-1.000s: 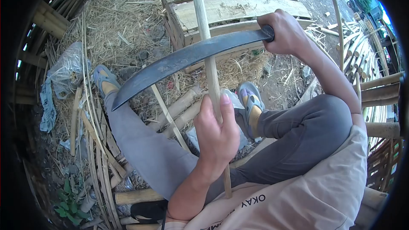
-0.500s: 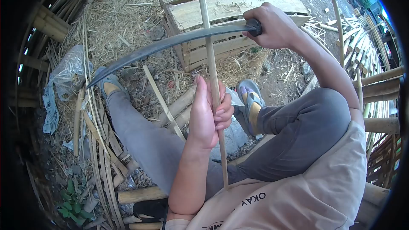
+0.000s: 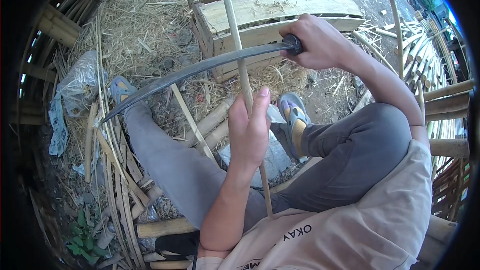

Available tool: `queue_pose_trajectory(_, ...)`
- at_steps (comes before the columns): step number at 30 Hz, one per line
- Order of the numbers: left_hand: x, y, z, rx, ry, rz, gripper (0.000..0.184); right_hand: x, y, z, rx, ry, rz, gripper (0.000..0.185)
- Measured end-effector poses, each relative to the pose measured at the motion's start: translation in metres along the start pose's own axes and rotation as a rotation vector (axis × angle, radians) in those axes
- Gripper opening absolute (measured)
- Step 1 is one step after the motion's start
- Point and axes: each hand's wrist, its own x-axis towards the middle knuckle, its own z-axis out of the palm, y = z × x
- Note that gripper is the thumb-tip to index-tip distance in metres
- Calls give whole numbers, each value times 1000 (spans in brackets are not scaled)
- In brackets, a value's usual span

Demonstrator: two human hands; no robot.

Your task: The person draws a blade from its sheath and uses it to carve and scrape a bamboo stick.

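My left hand (image 3: 250, 132) is closed around a long, thin bamboo strip (image 3: 231, 15), its back toward me and its thumb along the right side. The strip stands at a slant, its lower end near my shirt and its upper end over a slatted wooden crate. A long curved machete (image 3: 190, 67) is in my right hand (image 3: 317, 42), which grips its dark handle (image 3: 294, 44). The blade reaches left across the strip, above my left hand. Blade and strip overlap in view; I cannot tell whether they touch.
The slatted wooden crate (image 3: 280, 7) stands in front, with straw (image 3: 140, 35) on the ground beside it. Bamboo strips (image 3: 120, 185) and a clear plastic bag (image 3: 82, 87) lie at left. Cut bamboo (image 3: 420, 57) is piled at right. A stone block (image 3: 270, 157) sits between my legs.
My right hand and the machete have come down a little. My left hand has turned on the strip so its back faces me, and the strip's upper end has shifted left.
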Motion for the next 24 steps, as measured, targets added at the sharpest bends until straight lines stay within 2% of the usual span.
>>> queue_pose_trajectory(1,0,1,-2,24,18,10,31,0,2,1,-19,15,-14,16)
queue_pose_trajectory(4,-5,-5,3,459,96,352,34,2,12,6,-50,55,-42,19)
queue_pose_trajectory(5,-7,-2,0,536,104,352,36,5,18,7,-51,68,-42,20)
queue_pose_trajectory(6,-8,0,-1,534,98,334,34,6,23,11,-51,82,-38,22)
queue_pose_trajectory(7,-9,1,-2,533,87,319,32,5,26,20,-30,229,-122,27)
queue_pose_trajectory(8,-9,2,-2,532,75,302,31,5,29,21,-50,235,-132,29)
queue_pose_trajectory(10,-11,4,-1,445,50,242,31,8,30,21,-93,241,-151,33)
queue_pose_trajectory(13,-15,3,1,340,28,200,32,11,24,10,-101,109,-48,36)
queue_pose_trajectory(16,-18,2,-2,292,4,154,29,16,53,11,-74,231,71,35)
queue_pose_trajectory(17,-18,2,-3,283,-8,132,28,16,72,18,-111,374,59,32)
queue_pose_trajectory(20,-14,-6,-3,335,-30,175,32,10,82,7,-122,302,59,32)
queue_pose_trajectory(21,-14,-5,-3,231,-45,104,32,9,74,2,-141,190,135,32)
queue_pose_trajectory(23,-13,-5,-3,19,-73,-42,33,5,58,3,-71,215,61,29)
queue_pose_trajectory(24,-13,-3,-3,10,-69,-70,33,1,49,5,-34,222,28,27)
